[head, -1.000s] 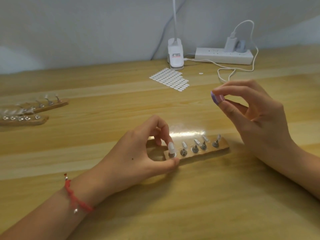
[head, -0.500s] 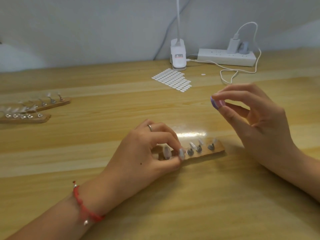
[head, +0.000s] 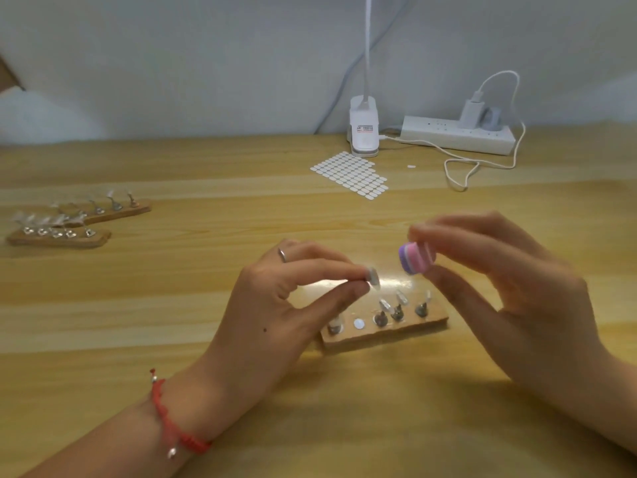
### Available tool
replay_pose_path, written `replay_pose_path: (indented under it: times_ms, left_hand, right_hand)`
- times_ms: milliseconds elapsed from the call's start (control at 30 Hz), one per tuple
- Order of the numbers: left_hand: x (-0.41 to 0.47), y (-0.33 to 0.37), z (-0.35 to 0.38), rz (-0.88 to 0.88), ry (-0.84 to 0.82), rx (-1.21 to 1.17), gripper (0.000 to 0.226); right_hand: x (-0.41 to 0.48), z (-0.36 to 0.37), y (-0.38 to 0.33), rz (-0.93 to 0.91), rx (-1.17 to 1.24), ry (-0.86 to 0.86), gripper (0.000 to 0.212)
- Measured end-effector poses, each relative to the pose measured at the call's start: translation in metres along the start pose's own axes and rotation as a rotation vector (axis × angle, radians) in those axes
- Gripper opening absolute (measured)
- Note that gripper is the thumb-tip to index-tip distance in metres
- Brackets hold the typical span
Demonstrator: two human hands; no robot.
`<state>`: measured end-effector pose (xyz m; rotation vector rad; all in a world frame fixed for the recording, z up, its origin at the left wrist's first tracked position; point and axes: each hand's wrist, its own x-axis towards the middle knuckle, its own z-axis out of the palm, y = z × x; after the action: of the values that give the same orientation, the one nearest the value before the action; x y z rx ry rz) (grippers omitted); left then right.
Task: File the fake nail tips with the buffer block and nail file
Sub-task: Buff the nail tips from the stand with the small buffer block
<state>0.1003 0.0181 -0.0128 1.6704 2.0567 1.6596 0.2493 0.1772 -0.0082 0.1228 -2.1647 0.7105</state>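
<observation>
Left hand pinches a nail tip just above the stand on the table, right hand pinches the buffer block just right of and slightly above it, not touching yet, so I'd guess the block comes down-left onto the tip.

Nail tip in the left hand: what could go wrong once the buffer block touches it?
1. The small clear fake nail tip is only pinched between the left hand's fingers; buffing pressure could flick it away.
2. The purple-and-pink buffer block in the right hand hangs just above the wooden holder strip; a slip could knock its standing tips.
</observation>
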Motion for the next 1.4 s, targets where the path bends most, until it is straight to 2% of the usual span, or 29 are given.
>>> replay_pose_path:
  times_ms: [133, 567, 800, 900, 1000, 1100, 1200, 1300, 1400]
  left_hand:
    - [-0.001, 0.001, 0.001, 0.079, -0.005, 0.08, 0.012]
    - [-0.002, 0.007, 0.0, 0.144, 0.058, 0.358, 0.013]
    - [-0.002, 0.008, 0.001, 0.131, 0.06, 0.377, 0.014]
    - [-0.002, 0.008, 0.001, 0.133, 0.049, 0.372, 0.016]
    - [-0.002, 0.008, 0.001, 0.127, 0.055, 0.377, 0.013]
    - [-0.002, 0.009, 0.002, 0.112, 0.045, 0.336, 0.012]
    - [-0.001, 0.008, 0.002, 0.064, 0.065, 0.293, 0.011]
    - [-0.001, 0.009, 0.003, 0.047, 0.062, 0.241, 0.013]
    - [0.0, 0.009, 0.004, 0.033, 0.078, 0.217, 0.01]
  right_hand:
    - [-0.002, 0.008, -0.01, -0.125, -0.058, -0.069, 0.028]
    - [-0.002, 0.014, -0.009, -0.098, -0.077, -0.068, 0.025]
    - [-0.001, 0.014, -0.008, -0.065, -0.071, -0.066, 0.023]
    - [-0.002, 0.016, -0.009, -0.104, -0.037, -0.108, 0.024]
    - [-0.002, 0.015, -0.009, -0.053, -0.058, -0.075, 0.023]
    - [-0.002, 0.015, -0.01, -0.102, -0.034, -0.11, 0.023]
    - [-0.002, 0.014, -0.01, -0.064, -0.068, -0.073, 0.026]
    - [-0.002, 0.015, -0.011, -0.09, -0.021, -0.105, 0.023]
    - [-0.002, 0.016, -0.01, -0.045, -0.051, -0.073, 0.03]
